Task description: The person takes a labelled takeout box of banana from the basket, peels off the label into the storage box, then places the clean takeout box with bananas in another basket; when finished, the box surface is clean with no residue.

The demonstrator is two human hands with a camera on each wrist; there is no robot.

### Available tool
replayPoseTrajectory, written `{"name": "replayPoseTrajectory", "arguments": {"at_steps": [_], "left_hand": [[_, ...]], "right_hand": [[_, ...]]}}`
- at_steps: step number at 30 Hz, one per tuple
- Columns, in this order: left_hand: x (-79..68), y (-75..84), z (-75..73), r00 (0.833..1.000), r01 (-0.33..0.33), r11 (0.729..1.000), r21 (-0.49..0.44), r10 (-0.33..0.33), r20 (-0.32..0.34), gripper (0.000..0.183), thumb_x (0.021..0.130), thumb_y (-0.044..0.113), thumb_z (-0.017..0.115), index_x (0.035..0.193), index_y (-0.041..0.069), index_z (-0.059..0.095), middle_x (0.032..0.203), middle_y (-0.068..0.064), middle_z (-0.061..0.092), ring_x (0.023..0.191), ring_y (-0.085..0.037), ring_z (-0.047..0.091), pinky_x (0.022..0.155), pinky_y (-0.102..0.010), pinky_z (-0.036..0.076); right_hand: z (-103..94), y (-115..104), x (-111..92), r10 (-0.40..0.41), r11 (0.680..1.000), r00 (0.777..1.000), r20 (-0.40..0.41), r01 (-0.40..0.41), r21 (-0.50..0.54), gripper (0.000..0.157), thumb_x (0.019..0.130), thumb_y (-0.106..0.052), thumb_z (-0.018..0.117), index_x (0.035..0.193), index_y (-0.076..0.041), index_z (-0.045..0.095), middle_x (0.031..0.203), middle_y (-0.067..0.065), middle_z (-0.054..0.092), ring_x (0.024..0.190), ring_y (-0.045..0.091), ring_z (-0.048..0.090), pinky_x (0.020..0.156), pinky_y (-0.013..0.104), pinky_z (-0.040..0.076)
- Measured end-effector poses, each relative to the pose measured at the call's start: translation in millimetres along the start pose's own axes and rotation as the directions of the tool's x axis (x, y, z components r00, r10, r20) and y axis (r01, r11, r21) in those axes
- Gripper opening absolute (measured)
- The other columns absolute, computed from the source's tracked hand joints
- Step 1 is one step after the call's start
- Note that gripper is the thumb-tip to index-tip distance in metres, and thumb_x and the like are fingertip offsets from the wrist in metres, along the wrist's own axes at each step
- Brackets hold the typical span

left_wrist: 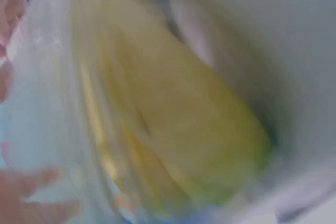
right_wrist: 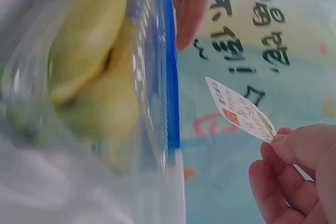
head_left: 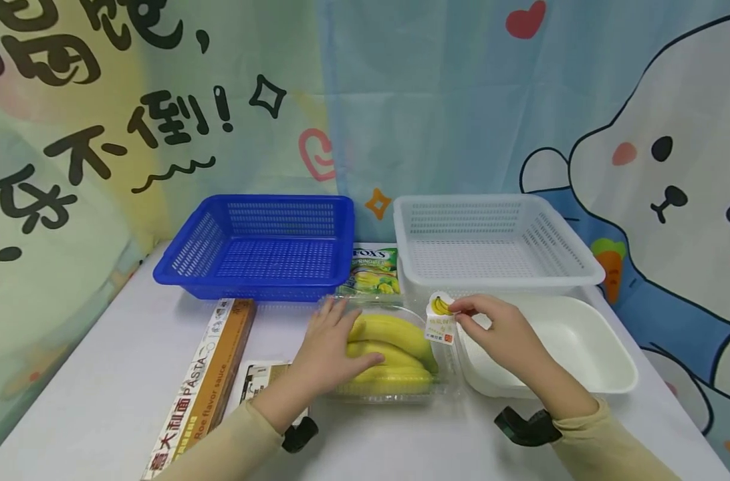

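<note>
A clear plastic clamshell box [head_left: 395,398] with several yellow bananas [head_left: 395,357] inside sits at the middle of the table. My left hand [head_left: 335,347] lies over the box's left side, fingers spread and fairly straight. Between thumb and fingertips, my right hand [head_left: 500,334] pinches a small white label [head_left: 440,321] printed with bananas. The label is held up over the box's right edge. In the right wrist view the label [right_wrist: 242,109] hangs apart from the lid, gripped at one end. The left wrist view is blurred, with bananas [left_wrist: 178,103] showing through the plastic.
Behind stand a blue basket [head_left: 257,290] and a white basket [head_left: 503,280], with a green FOX'S candy bag [head_left: 374,270] between them. A white tray [head_left: 605,361] lies at right. A long pasta box [head_left: 202,381] and a small printed pack [head_left: 258,377] lie at left.
</note>
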State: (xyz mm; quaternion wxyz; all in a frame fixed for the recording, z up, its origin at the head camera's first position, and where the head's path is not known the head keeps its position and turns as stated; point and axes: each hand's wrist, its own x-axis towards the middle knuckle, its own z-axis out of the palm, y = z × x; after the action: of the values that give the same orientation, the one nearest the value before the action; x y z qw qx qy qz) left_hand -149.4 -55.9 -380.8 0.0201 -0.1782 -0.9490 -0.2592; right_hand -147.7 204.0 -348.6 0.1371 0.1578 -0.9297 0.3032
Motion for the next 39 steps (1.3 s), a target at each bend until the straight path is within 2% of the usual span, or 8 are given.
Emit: {"name": "replayPoseTrajectory", "arguments": {"at_steps": [4, 8, 14, 22, 26, 31, 33, 39], "left_hand": [[-2.7, 26.2, 5.8, 0.999, -0.046, 0.982, -0.185, 0.044, -0.016, 0.069, 0.077, 0.045, 0.066, 0.133, 0.011, 0.044, 0.146, -0.008, 0.033, 0.138, -0.029, 0.02, 0.11, -0.052, 0.019], [-5.2, 53.8, 19.8, 0.997, -0.068, 0.916, -0.396, 0.08, 0.014, 0.064, 0.078, 0.037, 0.068, 0.133, 0.013, 0.044, 0.145, -0.002, 0.035, 0.137, -0.022, 0.025, 0.11, -0.046, 0.024], [-4.0, 87.7, 45.5, 0.993, -0.087, 0.828, -0.554, 0.119, 0.021, 0.064, 0.079, 0.032, 0.068, 0.135, 0.017, 0.042, 0.141, 0.0, 0.042, 0.131, -0.016, 0.036, 0.108, -0.035, 0.032], [-9.5, 130.5, 78.3, 0.993, -0.024, 0.687, -0.726, 0.1, 0.062, 0.071, 0.081, 0.03, 0.067, 0.141, 0.019, 0.03, 0.143, -0.001, 0.036, 0.131, -0.014, 0.034, 0.106, -0.032, 0.033], [-12.2, 145.5, 95.5, 0.995, 0.078, 0.588, -0.805, 0.004, 0.1, 0.08, 0.081, 0.029, 0.067, 0.145, 0.015, 0.02, 0.15, -0.001, 0.021, 0.138, -0.016, 0.021, 0.112, -0.035, 0.023], [-12.8, 160.9, 112.8, 0.979, 0.189, 0.443, -0.876, -0.156, 0.132, 0.09, 0.079, 0.024, 0.069, 0.147, 0.014, 0.011, 0.153, 0.003, 0.007, 0.14, -0.016, 0.007, 0.114, -0.042, 0.014], [-11.8, 164.8, 117.7, 0.974, 0.199, 0.432, -0.88, -0.184, 0.13, 0.094, 0.078, 0.023, 0.07, 0.147, 0.014, 0.007, 0.154, 0.004, 0.003, 0.141, -0.017, 0.004, 0.113, -0.045, 0.013], [-7.9, 166.6, 130.7, 0.969, 0.198, 0.466, -0.862, -0.225, 0.101, 0.098, 0.078, 0.025, 0.069, 0.147, 0.011, 0.001, 0.154, 0.001, -0.006, 0.141, -0.02, 0.0, 0.112, -0.048, 0.011]], "right_hand": [[-10.8, 15, -8, 0.029, 0.999, 0.997, -0.074, -0.032, -0.034, 0.014, 0.083, -0.008, 0.062, 0.097, -0.01, 0.068, 0.094, 0.005, 0.068, 0.088, 0.021, 0.061, 0.073, 0.039, 0.05], [-21.4, 30, -17, 0.093, 0.994, 0.989, -0.118, -0.1, -0.049, 0.016, 0.085, -0.01, 0.061, 0.1, -0.008, 0.067, 0.097, 0.009, 0.068, 0.09, 0.024, 0.06, 0.074, 0.033, 0.05], [-34.2, 48, -31, 0.183, 0.981, 0.973, -0.138, -0.191, -0.043, 0.023, 0.089, -0.018, 0.058, 0.106, -0.004, 0.063, 0.101, 0.016, 0.065, 0.094, 0.024, 0.056, 0.077, 0.046, 0.048], [-43.6, 64, -46, 0.216, 0.973, 0.956, -0.198, -0.229, -0.044, 0.022, 0.088, -0.018, 0.059, 0.103, -0.003, 0.064, 0.098, 0.014, 0.065, 0.083, -0.025, 0.032, 0.07, 0.003, 0.035], [-40.9, 81, -50, 0.234, 0.97, 0.953, -0.194, -0.243, -0.026, 0.023, 0.088, -0.021, 0.059, 0.104, -0.005, 0.064, 0.1, 0.013, 0.065, 0.086, -0.015, 0.042, 0.076, 0.015, 0.044], [-15.5, 148, -55, 0.258, 0.963, 0.946, -0.196, -0.269, -0.029, 0.029, 0.088, -0.036, 0.057, 0.107, -0.016, 0.064, 0.1, 0.002, 0.064, 0.09, 0.005, 0.052, 0.076, 0.022, 0.049], [-4.6, 174, -58, 0.273, 0.958, 0.943, -0.188, -0.285, -0.041, 0.03, 0.087, -0.043, 0.056, 0.107, -0.022, 0.063, 0.099, -0.005, 0.063, 0.091, 0.002, 0.052, 0.072, 0.008, 0.043], [11.5, 209, -61, 0.331, 0.943, 0.938, -0.102, -0.332, 0.016, 0.031, 0.087, -0.05, 0.051, 0.109, -0.03, 0.059, 0.104, -0.01, 0.061, 0.092, -0.003, 0.051, 0.072, -0.001, 0.038]]}}
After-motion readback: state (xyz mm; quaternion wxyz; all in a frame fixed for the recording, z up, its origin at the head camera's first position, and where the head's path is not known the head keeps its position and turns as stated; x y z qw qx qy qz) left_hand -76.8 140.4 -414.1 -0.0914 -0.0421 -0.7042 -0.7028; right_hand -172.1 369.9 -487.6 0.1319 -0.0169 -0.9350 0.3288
